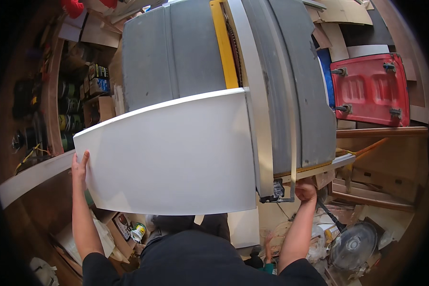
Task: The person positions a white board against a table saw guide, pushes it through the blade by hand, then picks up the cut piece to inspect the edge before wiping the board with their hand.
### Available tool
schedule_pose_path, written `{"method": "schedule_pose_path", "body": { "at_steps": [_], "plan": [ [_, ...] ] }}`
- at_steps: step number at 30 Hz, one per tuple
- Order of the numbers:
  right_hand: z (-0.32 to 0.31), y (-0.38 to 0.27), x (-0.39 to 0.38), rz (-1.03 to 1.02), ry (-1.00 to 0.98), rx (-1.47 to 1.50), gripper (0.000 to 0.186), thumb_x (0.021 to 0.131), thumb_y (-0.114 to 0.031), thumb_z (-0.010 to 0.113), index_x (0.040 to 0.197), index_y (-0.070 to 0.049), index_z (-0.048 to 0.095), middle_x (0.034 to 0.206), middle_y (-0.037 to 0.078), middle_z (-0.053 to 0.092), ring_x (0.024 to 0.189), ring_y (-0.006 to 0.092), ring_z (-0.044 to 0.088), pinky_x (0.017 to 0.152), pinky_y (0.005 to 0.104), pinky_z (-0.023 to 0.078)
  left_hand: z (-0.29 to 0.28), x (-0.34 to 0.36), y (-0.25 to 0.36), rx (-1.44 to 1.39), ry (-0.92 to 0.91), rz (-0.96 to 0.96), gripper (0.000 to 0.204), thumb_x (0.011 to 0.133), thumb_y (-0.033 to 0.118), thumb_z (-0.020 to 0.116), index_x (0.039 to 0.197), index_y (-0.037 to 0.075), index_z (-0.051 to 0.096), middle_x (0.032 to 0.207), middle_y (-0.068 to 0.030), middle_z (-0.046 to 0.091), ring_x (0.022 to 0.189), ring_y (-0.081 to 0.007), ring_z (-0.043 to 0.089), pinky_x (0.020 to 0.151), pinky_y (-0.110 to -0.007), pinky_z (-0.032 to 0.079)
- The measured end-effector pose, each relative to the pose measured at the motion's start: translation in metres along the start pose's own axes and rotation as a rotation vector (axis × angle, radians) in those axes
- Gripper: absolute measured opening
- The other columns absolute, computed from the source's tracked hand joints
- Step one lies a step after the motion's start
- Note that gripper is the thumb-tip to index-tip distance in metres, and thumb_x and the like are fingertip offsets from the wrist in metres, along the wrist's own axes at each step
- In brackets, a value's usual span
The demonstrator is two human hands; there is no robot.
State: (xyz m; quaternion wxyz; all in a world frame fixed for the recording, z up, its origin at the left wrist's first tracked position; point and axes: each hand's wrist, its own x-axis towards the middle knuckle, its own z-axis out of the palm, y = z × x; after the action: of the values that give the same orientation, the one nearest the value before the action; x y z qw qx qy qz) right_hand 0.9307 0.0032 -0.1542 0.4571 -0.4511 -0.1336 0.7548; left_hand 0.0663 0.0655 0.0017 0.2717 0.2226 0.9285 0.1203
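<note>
A large white panel (167,157) lies across a grey table saw (186,57), its right edge against a long metal fence (245,47). My left hand (80,168) grips the panel's left edge, thumb on top. My right hand (306,190) is curled beneath the saw's front rail (314,170), beside the fence's end clamp (276,190); what its fingers hold is hidden. A yellow insert (217,28) with a dark slot runs left of the fence, beyond the panel.
Left are shelves of cans (71,107). Right are an upturned red wheeled platform (372,90), cardboard (343,12) and a round clear-covered object (352,243). Below, another person's hand (268,240) shows near the floor, beside clutter.
</note>
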Motion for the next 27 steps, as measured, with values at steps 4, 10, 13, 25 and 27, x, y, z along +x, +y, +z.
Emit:
{"method": "schedule_pose_path", "body": {
  "at_steps": [4,10,13,25,27],
  "plan": [
    [0.033,-0.015,0.003,0.164,0.207,-0.428,0.051,0.07,0.009,0.078,0.118,-0.003,0.068,0.11,0.008,0.071,0.099,0.025,0.07,0.078,0.0411,0.06,0.001,0.0,-0.003,-0.008,0.036,0.013,0.124,0.077,0.077,0.08,0.168,0.009,0.029,0.164,-0.0198,0.044,0.149,-0.035,0.044,0.121,-0.051,0.034],
    [0.06,0.0,0.0,0.003,0.419,-0.569,0.021,0.073,0.004,0.073,0.092,-0.004,0.07,0.082,0.003,0.067,0.068,0.0152,0.065,0.057,0.0323,0.052,0.002,-0.007,0.001,-0.013,0.038,0.023,0.122,0.077,0.077,0.08,0.166,0.009,0.033,0.158,-0.0191,0.051,0.143,-0.0346,0.05,0.119,-0.05,0.038],
    [0.068,-0.001,0.0,-0.045,0.43,-0.639,0.014,0.076,0.002,0.071,0.088,-0.004,0.069,0.078,0.002,0.066,0.065,0.0139,0.063,0.055,0.0313,0.05,0.001,-0.008,0.002,-0.009,0.035,0.027,0.121,0.077,0.077,0.081,0.165,0.009,0.034,0.156,-0.0189,0.052,0.141,-0.0341,0.052,0.118,-0.05,0.039],
    [0.073,0.001,-0.002,-0.119,0.427,-0.787,0.015,0.079,0.002,0.07,0.092,-0.004,0.068,0.084,0.0,0.065,0.071,0.0107,0.06,0.058,0.0304,0.049,0.002,-0.011,0.008,0.038,0.057,0.001,0.127,0.072,0.081,0.081,0.167,0.012,0.032,0.161,-0.0196,0.046,0.145,-0.037,0.048,0.118,-0.057,0.037],
    [0.07,0.0,-0.003,-0.117,0.422,-0.822,0.015,0.079,0.003,0.07,0.092,-0.004,0.068,0.085,0.0,0.065,0.072,0.0113,0.06,0.059,0.0308,0.049,0.002,-0.011,0.008,0.028,0.053,0.001,0.127,0.072,0.081,0.081,0.167,0.012,0.031,0.161,-0.0195,0.047,0.145,-0.0368,0.048,0.118,-0.056,0.038]
  ]
}}
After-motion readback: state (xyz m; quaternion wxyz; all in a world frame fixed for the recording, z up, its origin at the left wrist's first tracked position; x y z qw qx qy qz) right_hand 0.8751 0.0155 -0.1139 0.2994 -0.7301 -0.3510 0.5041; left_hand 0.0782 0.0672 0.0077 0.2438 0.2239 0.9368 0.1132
